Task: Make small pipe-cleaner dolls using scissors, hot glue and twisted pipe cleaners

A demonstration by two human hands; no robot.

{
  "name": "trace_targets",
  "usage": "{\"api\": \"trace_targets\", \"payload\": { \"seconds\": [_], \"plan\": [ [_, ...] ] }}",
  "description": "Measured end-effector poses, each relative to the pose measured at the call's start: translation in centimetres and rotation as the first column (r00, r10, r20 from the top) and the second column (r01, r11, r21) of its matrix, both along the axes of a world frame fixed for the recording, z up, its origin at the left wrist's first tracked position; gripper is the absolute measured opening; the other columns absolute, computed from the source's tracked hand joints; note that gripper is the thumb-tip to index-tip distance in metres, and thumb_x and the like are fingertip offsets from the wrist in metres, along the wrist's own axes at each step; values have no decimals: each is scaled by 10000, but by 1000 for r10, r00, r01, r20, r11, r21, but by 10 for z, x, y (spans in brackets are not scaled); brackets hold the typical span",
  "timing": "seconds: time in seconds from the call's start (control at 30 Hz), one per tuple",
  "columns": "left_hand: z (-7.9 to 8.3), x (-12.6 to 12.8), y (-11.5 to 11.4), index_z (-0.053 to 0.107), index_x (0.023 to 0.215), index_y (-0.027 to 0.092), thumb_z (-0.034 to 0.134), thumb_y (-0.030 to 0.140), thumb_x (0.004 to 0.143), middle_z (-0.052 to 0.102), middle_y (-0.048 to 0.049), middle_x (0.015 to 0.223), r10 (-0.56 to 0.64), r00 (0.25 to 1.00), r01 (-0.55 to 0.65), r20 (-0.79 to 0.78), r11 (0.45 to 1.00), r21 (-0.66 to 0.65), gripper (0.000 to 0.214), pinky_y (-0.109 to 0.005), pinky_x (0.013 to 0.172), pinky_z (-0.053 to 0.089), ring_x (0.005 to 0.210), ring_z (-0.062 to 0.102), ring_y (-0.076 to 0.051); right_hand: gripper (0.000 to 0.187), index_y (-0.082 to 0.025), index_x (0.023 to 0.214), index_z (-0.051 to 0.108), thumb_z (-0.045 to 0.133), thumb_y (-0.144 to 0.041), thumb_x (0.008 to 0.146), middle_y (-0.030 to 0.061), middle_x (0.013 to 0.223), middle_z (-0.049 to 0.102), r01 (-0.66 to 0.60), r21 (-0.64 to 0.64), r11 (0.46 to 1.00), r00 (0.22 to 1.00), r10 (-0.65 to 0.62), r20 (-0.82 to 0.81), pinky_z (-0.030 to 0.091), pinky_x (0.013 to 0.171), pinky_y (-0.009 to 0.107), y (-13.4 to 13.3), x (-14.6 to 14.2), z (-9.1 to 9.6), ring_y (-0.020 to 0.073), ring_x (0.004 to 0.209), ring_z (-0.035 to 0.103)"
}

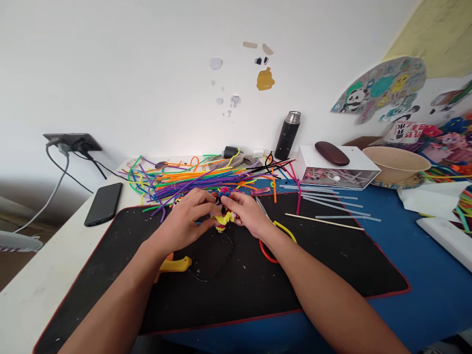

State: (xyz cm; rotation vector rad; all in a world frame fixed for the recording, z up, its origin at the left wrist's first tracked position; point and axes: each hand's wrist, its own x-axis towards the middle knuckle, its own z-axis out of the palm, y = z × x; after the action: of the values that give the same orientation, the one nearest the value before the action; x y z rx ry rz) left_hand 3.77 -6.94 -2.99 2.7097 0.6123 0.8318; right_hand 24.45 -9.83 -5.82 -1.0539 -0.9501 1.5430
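Note:
Between my two hands is a small pipe-cleaner figure (pixel 225 218), with yellow, blue and pink-red fuzzy parts. My left hand (pixel 190 216) has its thumb and fingers closed at the figure's left side. From the right, my right hand (pixel 246 212) pinches it near the top. Fingers cover much of the figure. Scissors (pixel 269 258) with red and yellow handles lie partly under my right forearm. A yellow-handled glue gun (pixel 175 265) rests beside my left forearm, its black cord looping across the black mat (pixel 228 300).
A heap of coloured pipe cleaners (pixel 199 182) lies behind the mat. Glue sticks (pixel 332 201) and a wooden stick (pixel 324 221) are at the right. Further back stand a black thermos (pixel 288 135), a white box (pixel 339 169) and a bowl (pixel 394 162). A phone (pixel 103 204) lies left.

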Motion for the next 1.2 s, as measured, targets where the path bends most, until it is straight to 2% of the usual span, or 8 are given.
{"api": "trace_targets", "payload": {
  "seconds": [0.27, 0.47, 0.77, 0.97, 1.2],
  "plan": [
    [0, 0, 0, 701, 995, 231, 668, 169, 996, 638, -64, 1039, -6, 1000, 7, -19, 1000, 16, 70, -370, 856, 470, 1002, 581, -235, 596, -195, 786, 598, 914, -671, 612, -74, 673, 491, -9, 3, 1000, 1000, 9, 2, 212, 417, 204, 1, 0, -2, 59, 521, 364],
    [1, 0, -1, 678, 1082, 225, 663, 189, 1004, 666, -78, 1099, 3, 1000, -3, -26, 1000, 0, 87, -402, 905, 483, 1047, 591, -249, 607, -193, 806, 609, 907, -686, 614, -74, 674, 488, -8, 1, 1000, 1000, 8, 9, 216, 419, 202, 1, 1, -3, 60, 529, 371],
    [1, 0, -1, 699, 1028, 228, 662, 184, 1005, 645, -68, 1059, 1, 999, -1, -49, 1000, -20, 62, -394, 885, 476, 1023, 577, -245, 629, -190, 805, 600, 914, -692, 591, -79, 671, 494, -13, -13, 1000, 1000, 13, 6, 217, 426, 203, 0, 0, 1, 54, 525, 374],
    [1, 0, -1, 711, 1020, 231, 655, 165, 1003, 635, -67, 1042, -3, 998, 2, -61, 1000, -6, 88, -389, 864, 472, 1007, 571, -243, 620, -190, 812, 603, 912, -681, 595, -87, 655, 482, -22, -24, 999, 1000, 22, 9, 204, 428, 206, 0, -1, 2, 48, 509, 361],
    [0, 0, 0, 715, 1010, 236, 666, 146, 994, 636, -54, 1018, -10, 998, 11, -54, 1000, 24, 103, -366, 843, 465, 975, 574, -231, 576, -192, 820, 606, 931, -621, 615, -76, 670, 512, -16, -41, 999, 1000, 17, 5, 232, 444, 199, 1, 0, -1, 55, 526, 408]
  ]
}}
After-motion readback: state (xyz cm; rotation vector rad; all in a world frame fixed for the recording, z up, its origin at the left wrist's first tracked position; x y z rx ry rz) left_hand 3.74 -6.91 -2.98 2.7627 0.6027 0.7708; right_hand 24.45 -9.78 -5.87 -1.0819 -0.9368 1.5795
